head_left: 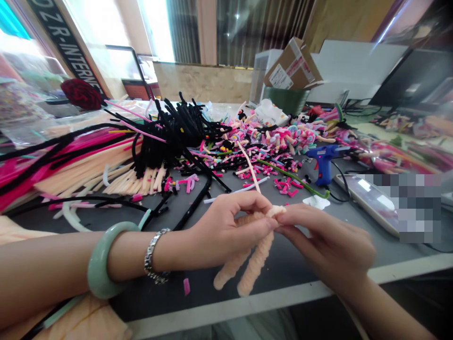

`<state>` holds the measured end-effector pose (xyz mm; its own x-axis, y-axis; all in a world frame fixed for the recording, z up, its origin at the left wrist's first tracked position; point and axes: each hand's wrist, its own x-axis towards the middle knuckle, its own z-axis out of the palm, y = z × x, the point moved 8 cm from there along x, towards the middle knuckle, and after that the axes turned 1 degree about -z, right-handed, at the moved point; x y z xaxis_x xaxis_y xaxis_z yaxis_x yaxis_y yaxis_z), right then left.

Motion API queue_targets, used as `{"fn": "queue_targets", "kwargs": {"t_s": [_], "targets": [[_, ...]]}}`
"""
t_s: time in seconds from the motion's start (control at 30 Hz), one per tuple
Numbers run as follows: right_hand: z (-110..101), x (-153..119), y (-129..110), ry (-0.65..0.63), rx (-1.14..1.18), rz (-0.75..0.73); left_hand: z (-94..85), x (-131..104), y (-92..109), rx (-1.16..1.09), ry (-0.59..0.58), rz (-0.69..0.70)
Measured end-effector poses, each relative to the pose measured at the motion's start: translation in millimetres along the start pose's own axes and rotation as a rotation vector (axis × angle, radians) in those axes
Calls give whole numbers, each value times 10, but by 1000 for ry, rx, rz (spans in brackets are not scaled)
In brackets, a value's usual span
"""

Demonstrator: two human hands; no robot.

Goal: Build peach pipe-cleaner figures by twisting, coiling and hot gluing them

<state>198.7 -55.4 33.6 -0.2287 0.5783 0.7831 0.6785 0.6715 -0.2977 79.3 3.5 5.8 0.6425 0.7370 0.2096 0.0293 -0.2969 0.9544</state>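
Note:
Both hands meet over the front of the dark table, working on a peach pipe-cleaner figure (256,267) made of tightly coiled stems. Two coiled, leg-like pieces hang down below the fingers. My left hand (226,231), with a green bangle (99,262) and a silver bracelet (154,255) on its wrist, pinches the figure's upper part between thumb and fingers. From the right, my right hand (325,236) pinches the same top end, fingertips touching the left thumb. A pale loose stem (249,163) sticks up and away from the pinch. The fingers partly hide the figure's top.
Behind the hands lie a bundle of black pipe cleaners (170,132), peach stems (92,165) and a heap of pink and black offcuts (244,151). A blue glue gun (323,163) stands at right, near a phone-like device (371,200). A cardboard box (293,66) sits farther back.

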Motion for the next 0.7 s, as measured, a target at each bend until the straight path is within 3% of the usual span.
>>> {"fn": "queue_targets", "kwargs": {"t_s": [0.23, 0.43, 0.7], "targets": [[1, -23, 0, 18, 34, -29, 53, 26, -44, -113, -65, -54], [-15, 10, -23, 62, 68, -70, 76, 14, -151, -312, -39, -133], [-18, -6, -8, 55, 113, -43, 109, 15, -118, -398, -132, -138]]}}
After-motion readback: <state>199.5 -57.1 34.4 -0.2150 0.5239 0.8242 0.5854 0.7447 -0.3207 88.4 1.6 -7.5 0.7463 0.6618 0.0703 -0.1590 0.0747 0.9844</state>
